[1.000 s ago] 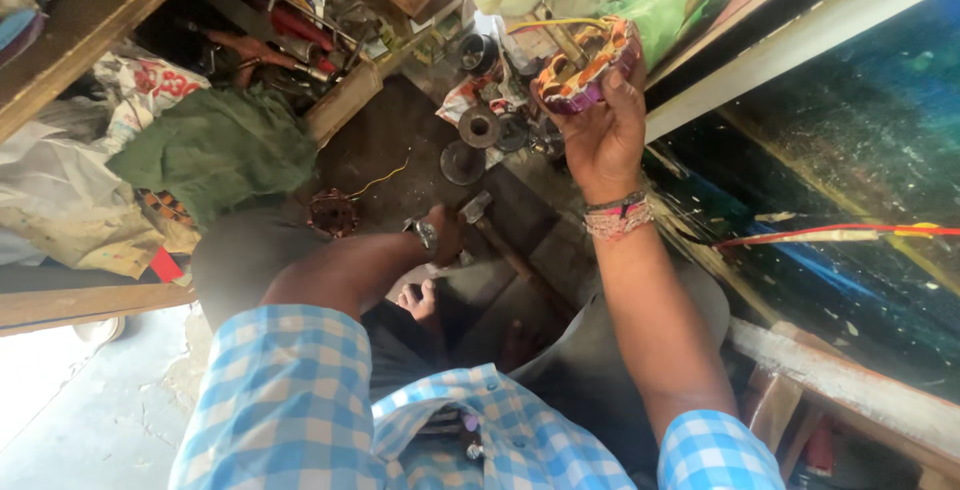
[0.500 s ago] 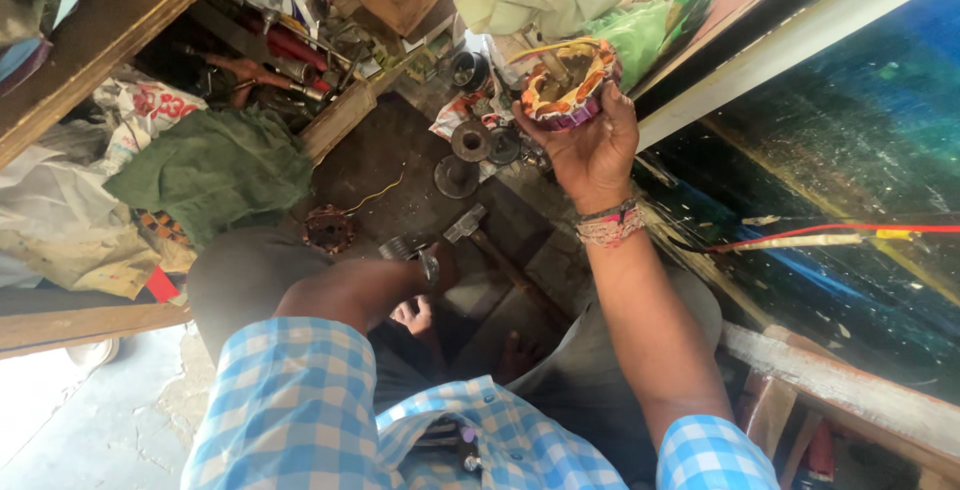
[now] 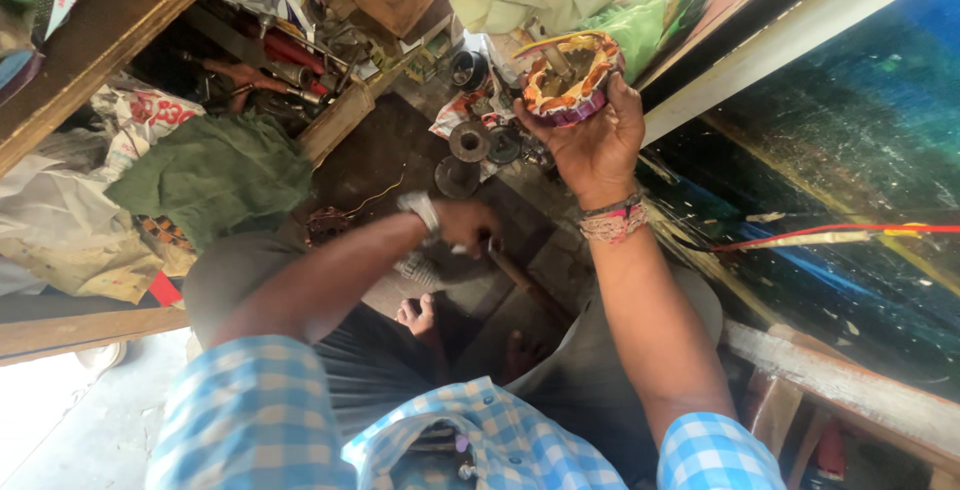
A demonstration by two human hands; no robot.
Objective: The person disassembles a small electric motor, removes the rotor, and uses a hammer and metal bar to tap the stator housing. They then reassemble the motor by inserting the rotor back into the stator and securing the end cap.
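Two bare hands work over a cluttered floor. Right hand (image 3: 592,140) is raised, fingers curled under a round motor winding (image 3: 568,75) with orange and purple coils, held up near a green bag (image 3: 640,20). Left hand (image 3: 465,225) is lower, closed around a dark rod (image 3: 525,280) near the floor. Metal discs (image 3: 468,142) lie between the hands; a green cloth (image 3: 215,175) lies well left.
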